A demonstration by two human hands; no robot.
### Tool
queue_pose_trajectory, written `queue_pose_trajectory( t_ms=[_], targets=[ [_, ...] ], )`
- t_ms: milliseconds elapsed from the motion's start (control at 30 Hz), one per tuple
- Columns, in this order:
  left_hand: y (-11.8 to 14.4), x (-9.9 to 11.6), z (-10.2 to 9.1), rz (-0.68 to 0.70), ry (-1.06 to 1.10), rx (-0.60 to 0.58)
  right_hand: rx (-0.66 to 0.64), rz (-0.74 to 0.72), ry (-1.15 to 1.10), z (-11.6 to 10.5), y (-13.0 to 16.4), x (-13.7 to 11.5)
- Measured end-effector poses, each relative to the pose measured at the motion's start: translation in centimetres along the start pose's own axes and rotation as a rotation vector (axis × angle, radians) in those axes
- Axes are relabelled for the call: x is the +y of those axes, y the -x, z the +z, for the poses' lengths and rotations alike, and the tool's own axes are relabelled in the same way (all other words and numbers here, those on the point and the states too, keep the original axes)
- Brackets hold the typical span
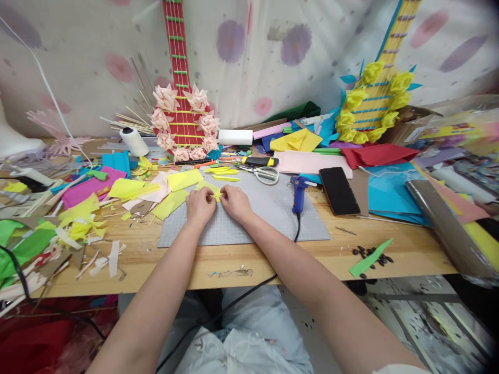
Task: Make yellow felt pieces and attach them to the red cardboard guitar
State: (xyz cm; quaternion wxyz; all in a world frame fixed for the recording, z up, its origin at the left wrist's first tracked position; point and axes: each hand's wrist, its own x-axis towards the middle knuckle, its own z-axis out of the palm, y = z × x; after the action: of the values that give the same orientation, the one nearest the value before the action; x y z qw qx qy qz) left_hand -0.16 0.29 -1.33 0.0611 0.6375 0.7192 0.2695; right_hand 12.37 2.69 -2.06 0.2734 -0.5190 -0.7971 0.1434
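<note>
My left hand (201, 206) and my right hand (235, 203) meet over the grey cutting mat (257, 228), fingertips pinched on a small piece of yellow paper (215, 193) between them. Much of that piece is hidden by the fingers. Just beyond lie several narrow yellow strips (222, 170). Wider yellow sheets (170, 204) rest at the mat's left edge, close to my left hand. Scissors with pale handles (266, 175) lie behind my right hand. A blue hot glue gun (299, 195) is on the mat farther right, its cord running down over the table edge.
A red paper guitar with pink flowers (180, 122) and a yellow one with yellow flowers (370, 106) stand at the back. A black phone (339, 190) lies right of the mat. Paper scraps (83, 218) crowd the left; blue sheets (393, 195) and a wrapped brown bundle (448, 226) lie right.
</note>
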Motion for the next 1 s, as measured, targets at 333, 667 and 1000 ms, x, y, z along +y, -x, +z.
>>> queue_pose_trajectory(
  t_ms=[333,667,1000],
  targets=[
    [0.46,0.1,0.0,0.0,-0.144,0.041,-0.004,-0.055,0.035,-0.07,0.27,-0.03],
    [0.69,0.02,0.06,-0.002,-0.128,0.035,-0.005,-0.055,0.05,0.02,0.32,-0.16],
    [0.74,0.03,-0.25,-0.026,-0.113,0.003,-0.004,-0.048,0.052,0.17,0.32,0.03]
  ],
)
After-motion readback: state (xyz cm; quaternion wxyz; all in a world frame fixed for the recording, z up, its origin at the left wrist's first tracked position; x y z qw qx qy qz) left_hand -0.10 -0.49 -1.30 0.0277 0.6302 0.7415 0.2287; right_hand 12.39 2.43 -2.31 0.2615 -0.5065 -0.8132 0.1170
